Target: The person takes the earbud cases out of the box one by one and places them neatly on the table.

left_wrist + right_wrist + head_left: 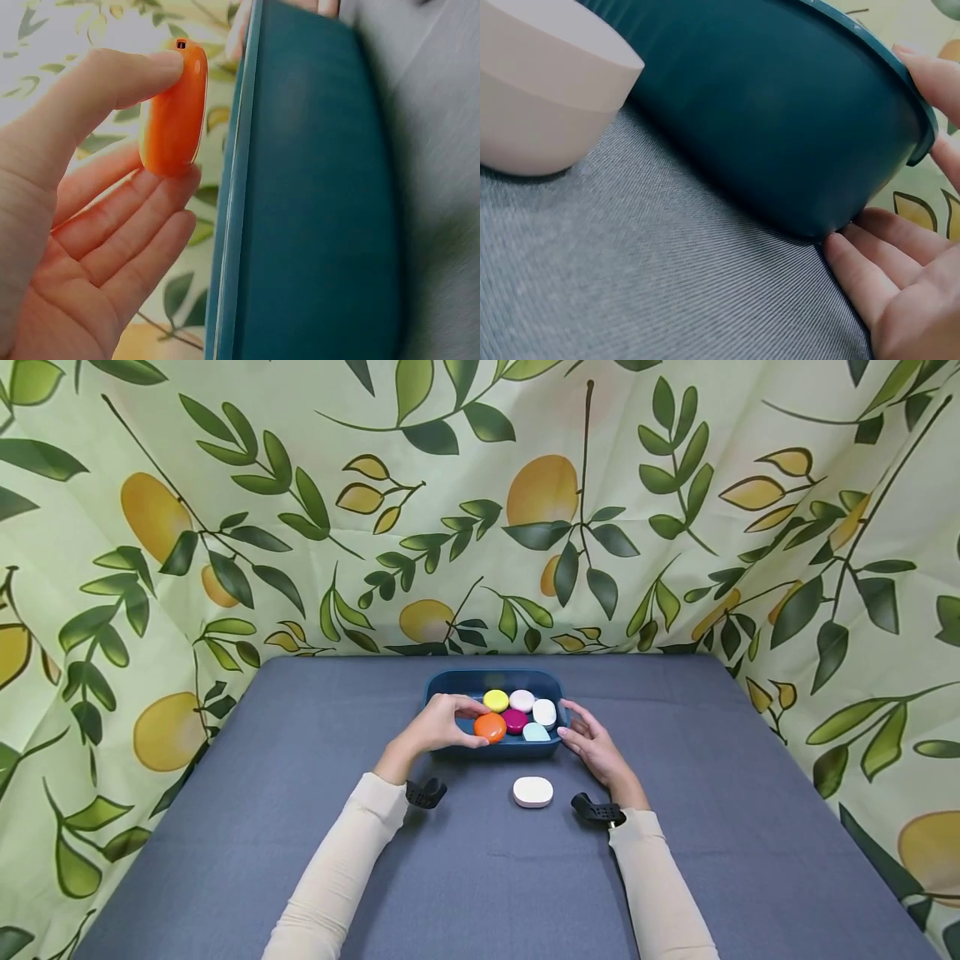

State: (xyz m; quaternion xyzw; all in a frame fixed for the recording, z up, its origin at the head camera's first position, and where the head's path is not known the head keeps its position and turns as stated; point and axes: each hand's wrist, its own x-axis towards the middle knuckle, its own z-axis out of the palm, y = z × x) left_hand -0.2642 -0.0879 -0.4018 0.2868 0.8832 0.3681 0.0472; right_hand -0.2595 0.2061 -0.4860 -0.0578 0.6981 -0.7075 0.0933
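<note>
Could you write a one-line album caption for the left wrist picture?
A left hand pinches a glossy orange object near a teal container.

Bright, soft light around me; faint shadows beside the sleeves (333,868); left wrist view glares upper left, its grey cloth (446,225) blurred.

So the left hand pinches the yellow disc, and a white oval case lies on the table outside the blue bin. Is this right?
Not quite: the left hand pinches the orange disc, as the left wrist view shows; the rest is right.
</note>
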